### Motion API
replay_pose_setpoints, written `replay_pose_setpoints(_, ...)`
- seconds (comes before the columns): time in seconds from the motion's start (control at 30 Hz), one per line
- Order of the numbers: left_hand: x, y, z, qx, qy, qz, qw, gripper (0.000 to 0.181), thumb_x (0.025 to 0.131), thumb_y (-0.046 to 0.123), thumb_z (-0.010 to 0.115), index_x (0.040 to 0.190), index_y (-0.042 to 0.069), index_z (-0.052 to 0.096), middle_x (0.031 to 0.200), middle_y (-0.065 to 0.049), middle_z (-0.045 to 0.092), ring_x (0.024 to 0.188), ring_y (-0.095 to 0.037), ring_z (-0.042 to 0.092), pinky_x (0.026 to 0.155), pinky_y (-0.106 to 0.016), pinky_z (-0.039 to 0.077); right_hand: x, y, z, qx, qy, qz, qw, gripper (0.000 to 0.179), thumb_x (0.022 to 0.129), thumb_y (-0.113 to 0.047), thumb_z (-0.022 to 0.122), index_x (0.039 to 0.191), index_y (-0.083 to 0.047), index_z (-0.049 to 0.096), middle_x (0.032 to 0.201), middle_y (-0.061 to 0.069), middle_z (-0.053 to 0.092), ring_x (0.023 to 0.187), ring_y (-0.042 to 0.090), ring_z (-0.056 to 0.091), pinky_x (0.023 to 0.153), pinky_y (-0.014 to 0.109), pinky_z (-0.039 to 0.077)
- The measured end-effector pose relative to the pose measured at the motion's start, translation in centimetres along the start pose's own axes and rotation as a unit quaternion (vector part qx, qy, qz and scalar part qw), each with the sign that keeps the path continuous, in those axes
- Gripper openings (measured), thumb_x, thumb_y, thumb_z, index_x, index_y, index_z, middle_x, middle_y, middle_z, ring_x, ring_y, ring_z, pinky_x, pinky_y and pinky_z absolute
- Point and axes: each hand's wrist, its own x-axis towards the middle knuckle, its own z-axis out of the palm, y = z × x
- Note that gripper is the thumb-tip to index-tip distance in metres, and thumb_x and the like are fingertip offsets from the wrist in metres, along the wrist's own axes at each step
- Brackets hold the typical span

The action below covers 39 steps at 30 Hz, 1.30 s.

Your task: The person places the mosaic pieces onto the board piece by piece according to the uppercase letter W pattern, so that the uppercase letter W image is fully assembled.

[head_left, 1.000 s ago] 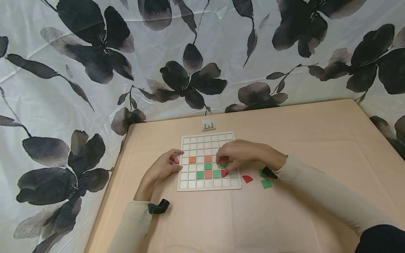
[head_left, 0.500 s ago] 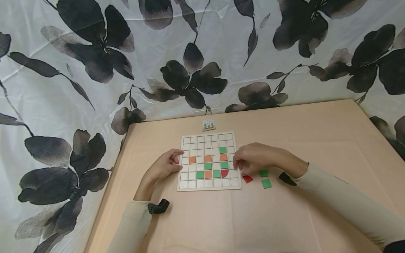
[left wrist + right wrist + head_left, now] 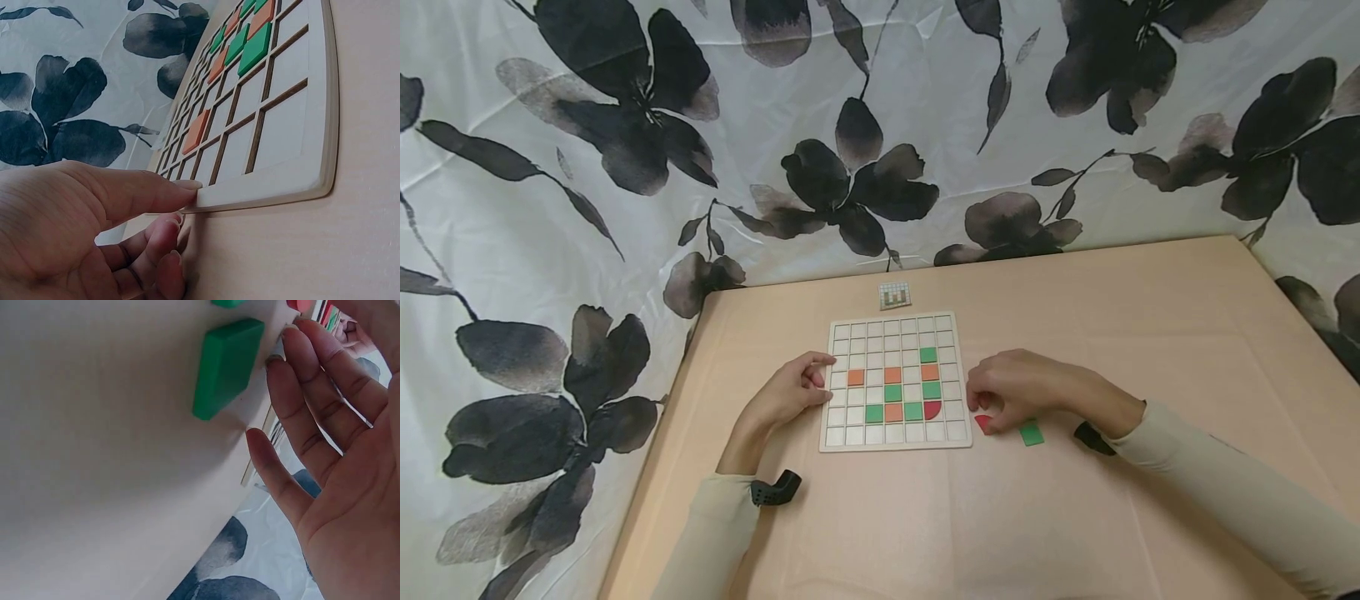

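A white grid board point(image 3: 854, 445) lies on the table with orange, green and red tiles set in several cells. At its left edge, my left hand point(image 3: 786, 392) steadies it with the thumb and index finger apart. The left wrist view shows that thumb point(image 3: 147, 187) resting on the board's rim, the other fingers bent beside it. Right of the board, my right hand point(image 3: 1026, 387) is down at a red quarter-circle tile point(image 3: 981, 423), its thumb and fingertips closed in around the piece. A green square tile point(image 3: 1032, 434) lies beside that hand.
A small patterned card point(image 3: 895, 296) lies behind the board. Another green tile point(image 3: 226, 302) shows at the top of the right wrist view, mostly hidden from the head camera by the hand. A floral cloth point(image 3: 857, 192) hangs along the table's back and left edges.
My right hand has left the board, moved right and come down at the loose red tile. A red quarter-circle in the board is now uncovered. The left hand has stayed in place.
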Motion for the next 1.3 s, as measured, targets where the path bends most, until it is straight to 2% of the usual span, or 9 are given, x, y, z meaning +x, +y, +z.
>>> replay_pose_setpoints(0.3, 0.1, 0.0, -0.1, 0.002, -0.001, 0.003, 1.0000, 0.057, 0.086, -0.004, 0.074, 0.139, 0.008, 0.056, 0.094, -0.011, 0.054, 0.076, -0.020, 0.048, 0.060, -0.025, 0.041, 0.2, 0.2, 0.2, -0.026, 0.015, -0.024, 0.9993, 0.018, 0.080, -0.035, 0.083, 0.085, -0.027, 0.067, 0.076, -0.013, 0.054, 0.072, 0.002, 0.047, 0.068, 0.026, 0.039)
replay_pose_setpoints(0.57, 0.0, 0.1, -0.1, 0.005, -0.001, 0.001, 1.0000, 0.057, 0.086, -0.004, 0.074, 0.138, 0.007, 0.056, 0.094, -0.011, 0.054, 0.076, -0.021, 0.048, 0.060, -0.025, 0.041, 0.1, 1.1, 0.0, -0.020, 0.024, -0.035, 0.9989, 0.015, 0.081, -0.021, 0.080, 0.090, -0.026, 0.069, 0.086, -0.011, 0.057, 0.077, 0.005, 0.051, 0.070, 0.025, 0.044)
replay_pose_setpoints(0.73, 0.1, 0.1, -0.1, 0.002, -0.001, -0.003, 1.0000, 0.056, 0.086, -0.004, 0.075, 0.137, 0.008, 0.057, 0.093, -0.011, 0.054, 0.076, -0.020, 0.048, 0.060, -0.024, 0.041, -0.1, 1.8, -0.3, -0.015, 0.035, -0.026, 0.9989, 0.022, 0.080, -0.015, 0.082, 0.097, -0.026, 0.074, 0.093, -0.010, 0.060, 0.079, 0.007, 0.054, 0.071, 0.025, 0.048)
replay_pose_setpoints(0.9, 0.0, 0.0, -0.1, 0.002, -0.001, -0.002, 1.0000, 0.056, 0.086, -0.005, 0.074, 0.138, 0.008, 0.057, 0.093, -0.010, 0.053, 0.076, -0.020, 0.048, 0.060, -0.024, 0.041, -0.3, 2.2, -0.6, -0.042, 0.053, -0.001, 0.9977, 0.023, 0.078, -0.019, 0.083, 0.099, -0.022, 0.074, 0.089, -0.009, 0.059, 0.075, 0.005, 0.051, 0.070, 0.027, 0.047)
replay_pose_setpoints(1.1, 0.0, 0.1, -0.1, 0.000, -0.001, -0.002, 1.0000, 0.056, 0.086, -0.005, 0.074, 0.138, 0.008, 0.057, 0.093, -0.010, 0.053, 0.075, -0.020, 0.047, 0.059, -0.024, 0.040, -0.3, 2.4, -0.8, -0.052, 0.059, 0.024, 0.9966, 0.016, 0.082, -0.019, 0.081, 0.094, -0.025, 0.073, 0.084, -0.010, 0.057, 0.075, 0.008, 0.050, 0.071, 0.029, 0.045)
replay_pose_setpoints(1.2, 0.0, 0.1, 0.0, 0.000, 0.001, -0.004, 1.0000, 0.056, 0.086, -0.004, 0.074, 0.138, 0.008, 0.057, 0.093, -0.010, 0.053, 0.075, -0.020, 0.047, 0.059, -0.024, 0.040, -0.2, 2.5, -0.9, -0.051, 0.060, 0.030, 0.9964, 0.017, 0.082, -0.018, 0.080, 0.097, -0.023, 0.074, 0.083, -0.009, 0.056, 0.075, 0.008, 0.050, 0.071, 0.029, 0.044)
replay_pose_setpoints(1.3, 0.0, 0.1, 0.0, 0.000, 0.001, -0.006, 1.0000, 0.056, 0.086, -0.004, 0.074, 0.138, 0.008, 0.057, 0.093, -0.010, 0.053, 0.075, -0.020, 0.047, 0.059, -0.024, 0.040, -0.1, 2.4, -0.8, -0.056, 0.064, 0.035, 0.9958, 0.022, 0.079, -0.025, 0.083, 0.099, -0.020, 0.074, 0.082, -0.008, 0.056, 0.073, 0.007, 0.049, 0.068, 0.029, 0.043)
